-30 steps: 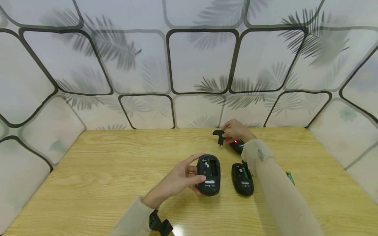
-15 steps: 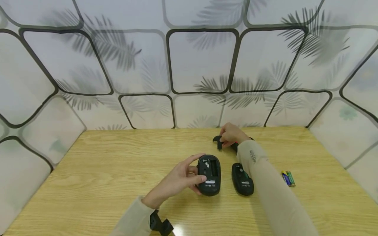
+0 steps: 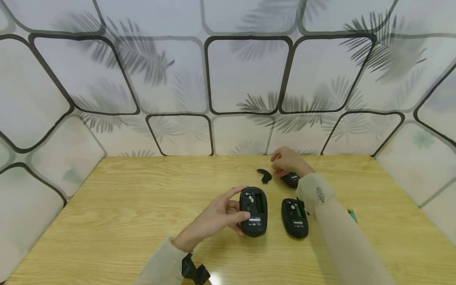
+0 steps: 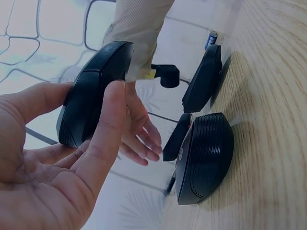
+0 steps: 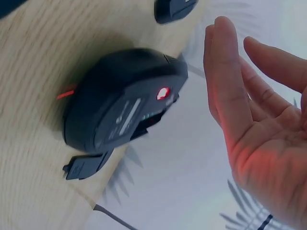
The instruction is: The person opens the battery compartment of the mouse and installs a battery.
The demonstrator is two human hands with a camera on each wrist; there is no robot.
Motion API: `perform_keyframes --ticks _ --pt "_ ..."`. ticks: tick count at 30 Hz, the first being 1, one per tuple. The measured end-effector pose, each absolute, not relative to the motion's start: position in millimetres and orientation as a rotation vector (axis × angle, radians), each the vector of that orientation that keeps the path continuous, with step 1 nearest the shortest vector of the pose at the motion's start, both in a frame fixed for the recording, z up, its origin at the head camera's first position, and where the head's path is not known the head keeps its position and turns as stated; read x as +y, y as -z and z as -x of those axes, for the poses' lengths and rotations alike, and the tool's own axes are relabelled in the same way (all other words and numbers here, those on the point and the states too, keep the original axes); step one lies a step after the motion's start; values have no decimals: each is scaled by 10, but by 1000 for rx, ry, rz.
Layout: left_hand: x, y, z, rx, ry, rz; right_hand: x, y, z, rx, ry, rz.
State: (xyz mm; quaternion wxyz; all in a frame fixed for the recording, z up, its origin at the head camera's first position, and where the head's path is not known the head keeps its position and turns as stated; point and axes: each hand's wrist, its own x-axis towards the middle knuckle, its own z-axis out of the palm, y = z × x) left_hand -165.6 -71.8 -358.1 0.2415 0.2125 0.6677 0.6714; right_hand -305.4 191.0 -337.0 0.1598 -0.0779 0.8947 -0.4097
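Observed a mouse (image 3: 254, 211) gripped in the left hand (image 3: 222, 215) above the table (image 3: 142, 206), turned underside up, apparently to expose its battery slot (image 3: 259, 203), with the right hand (image 3: 288, 161) empty, loose-fingered, beside the far mouse (image 3: 291, 180).

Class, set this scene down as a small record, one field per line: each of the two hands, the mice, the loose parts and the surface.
Left hand: grips an oval black plastic mouse
Right hand: open, holding nothing
Beside right hand: black plastic mouse with red light
Near mouse: black plastic, underside up, green cylindrical battery in slot
Loose part: curved black plastic cover
Surface: yellowish wood-grain table
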Motion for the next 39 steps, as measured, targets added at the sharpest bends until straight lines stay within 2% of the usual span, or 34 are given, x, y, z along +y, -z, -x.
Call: perform_keyframes --ticks 14,39 --pt "-731 3588 1664 1842 -1820 -571 2266 3254 2849 2516 1327 260" --pt "-743 3575 1672 1850 -1813 -562 2702 3354 2459 2470 1432 222"
